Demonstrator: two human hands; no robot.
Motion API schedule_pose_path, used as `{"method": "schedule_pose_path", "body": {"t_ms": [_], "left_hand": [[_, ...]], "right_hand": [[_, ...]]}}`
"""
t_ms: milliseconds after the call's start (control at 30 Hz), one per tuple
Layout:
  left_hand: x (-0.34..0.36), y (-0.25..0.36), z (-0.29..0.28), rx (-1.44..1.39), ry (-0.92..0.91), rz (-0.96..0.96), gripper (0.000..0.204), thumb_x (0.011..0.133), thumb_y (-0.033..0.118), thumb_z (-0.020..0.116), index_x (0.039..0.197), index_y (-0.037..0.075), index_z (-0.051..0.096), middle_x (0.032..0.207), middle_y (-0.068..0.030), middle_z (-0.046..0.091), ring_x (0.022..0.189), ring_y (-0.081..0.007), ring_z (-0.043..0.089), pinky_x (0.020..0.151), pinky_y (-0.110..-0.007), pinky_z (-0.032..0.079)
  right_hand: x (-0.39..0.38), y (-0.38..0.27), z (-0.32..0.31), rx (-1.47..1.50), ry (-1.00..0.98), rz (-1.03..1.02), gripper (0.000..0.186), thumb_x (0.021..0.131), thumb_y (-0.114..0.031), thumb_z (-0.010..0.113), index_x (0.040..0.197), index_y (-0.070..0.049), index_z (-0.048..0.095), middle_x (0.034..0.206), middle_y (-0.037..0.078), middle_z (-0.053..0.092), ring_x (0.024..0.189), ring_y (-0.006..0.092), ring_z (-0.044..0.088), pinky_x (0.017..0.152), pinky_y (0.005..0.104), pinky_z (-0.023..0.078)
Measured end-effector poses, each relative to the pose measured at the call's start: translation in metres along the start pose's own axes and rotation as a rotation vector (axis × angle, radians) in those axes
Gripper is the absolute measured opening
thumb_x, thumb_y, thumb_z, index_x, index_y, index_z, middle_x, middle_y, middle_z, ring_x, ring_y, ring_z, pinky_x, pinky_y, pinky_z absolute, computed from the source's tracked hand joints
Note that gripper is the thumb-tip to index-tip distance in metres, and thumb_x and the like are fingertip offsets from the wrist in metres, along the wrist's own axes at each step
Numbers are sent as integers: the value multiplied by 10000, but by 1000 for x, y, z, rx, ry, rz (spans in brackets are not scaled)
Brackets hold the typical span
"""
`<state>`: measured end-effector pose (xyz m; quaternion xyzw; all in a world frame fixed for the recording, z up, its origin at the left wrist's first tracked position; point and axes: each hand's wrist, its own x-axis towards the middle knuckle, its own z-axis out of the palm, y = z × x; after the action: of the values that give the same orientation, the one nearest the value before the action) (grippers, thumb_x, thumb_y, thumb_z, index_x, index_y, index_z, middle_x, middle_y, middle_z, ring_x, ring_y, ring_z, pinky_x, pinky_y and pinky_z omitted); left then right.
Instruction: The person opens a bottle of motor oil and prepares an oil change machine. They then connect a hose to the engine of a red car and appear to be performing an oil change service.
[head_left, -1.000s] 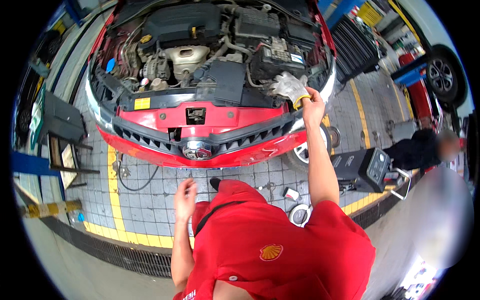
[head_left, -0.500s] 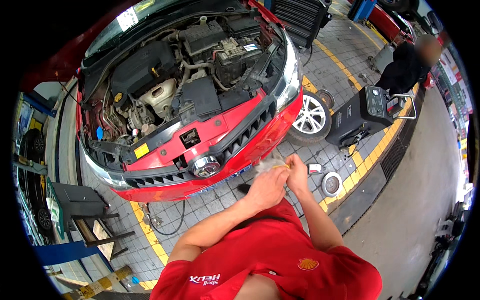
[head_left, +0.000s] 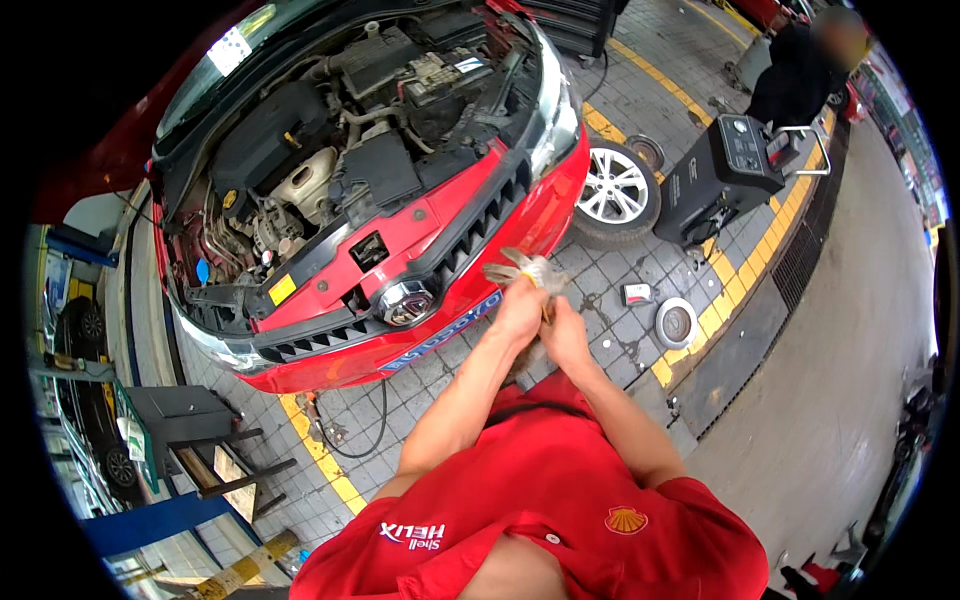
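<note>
In front of the red car's bumper (head_left: 545,225), my left hand (head_left: 519,310) is closed on a crumpled, greyish, see-through plastic piece (head_left: 540,268) that looks like a thin bag or glove. A bit of yellow shows where the plastic meets my fingers. Just to the right and slightly lower, my right hand (head_left: 565,334) is closed against the lower end of the same bundle, its fingertips partly hidden. The loose plastic spreads out above both hands.
The car's engine bay (head_left: 330,160) stands uncovered ahead. A wheel (head_left: 615,195) lies by the bumper, beside a black machine (head_left: 722,180) with a handle. A round metal part (head_left: 677,324) and a small box (head_left: 637,294) rest on the tiles. A person (head_left: 795,75) is at the far right.
Both hands have moved farther from my body, and the left has turned more upright. More of the plastic now spreads above the fingers. The whole view has shifted a little.
</note>
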<state>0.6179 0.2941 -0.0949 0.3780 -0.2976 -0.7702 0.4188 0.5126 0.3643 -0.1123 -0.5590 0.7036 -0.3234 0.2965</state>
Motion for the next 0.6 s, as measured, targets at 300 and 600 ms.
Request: {"method": "schedule_pose_path", "body": {"t_ms": [300,600], "left_hand": [[35,13,34,450,144,176,429,1049,339,584,1291,4,696,1181,-116,751,1073,-215,703,917,-398,547],[97,-9,19,302,314,139,602,1065,542,582,1327,19,724,1146,-133,785,915,-216,730,794,-347,542]], "right_hand": [[50,-17,-54,8,0,-315,248,877,-71,721,1040,-38,537,995,222,664,931,478,670,797,562,537],[67,-15,-79,82,-170,-470,237,885,-79,708,1046,-47,537,986,220,666,928,481,672,794,548,543]]}}
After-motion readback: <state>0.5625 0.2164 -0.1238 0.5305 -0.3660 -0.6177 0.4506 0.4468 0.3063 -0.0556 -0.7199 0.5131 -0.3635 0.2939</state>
